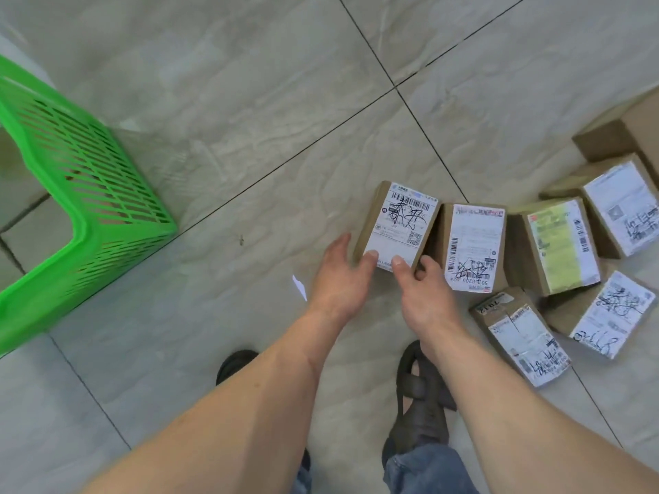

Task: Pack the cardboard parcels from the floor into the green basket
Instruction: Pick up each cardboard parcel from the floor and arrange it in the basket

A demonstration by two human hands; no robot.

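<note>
basket: green basket [82, 222] at far left edge, slatted plastic, only one corner in view, sits on the floor, well apart from the parcels
floor: grey tiles [249, 112] with dark grout lines crossing diagonally
scrap: small white scrap [299, 287] on the tile just left of the left wrist
left shoe: dark shoe [233, 365] toe peeking out behind the left forearm
left hand: left hand [340, 276] reaching forward, fingers spread apart, thumb on the near end of the label, other fingers along the left side of the box; contact yes, firm grip cannot tell
first parcel: cardboard parcel [396, 222] on the floor, leftmost of the group, white label with barcode and black scribble facing up
right hand: right hand [426, 294] beside the left, thumb on the near right corner of the same parcel, fingers curled round its right side, in the gap to the next box
right shoe: dark strapped sandal [422, 397] under the right forearm, blue jeans hem [424, 468] below it
second parcel: box [470, 244] just beside the first, white label, crossed-out writing
other parcels: box with yellow-green label [552, 244], box nearest the feet [520, 336], two more with scribbled labels at right edge [613, 311] [620, 212], all on the floor, packed close
big box: plain cardboard box [620, 133] at upper right, partly cut off
</note>
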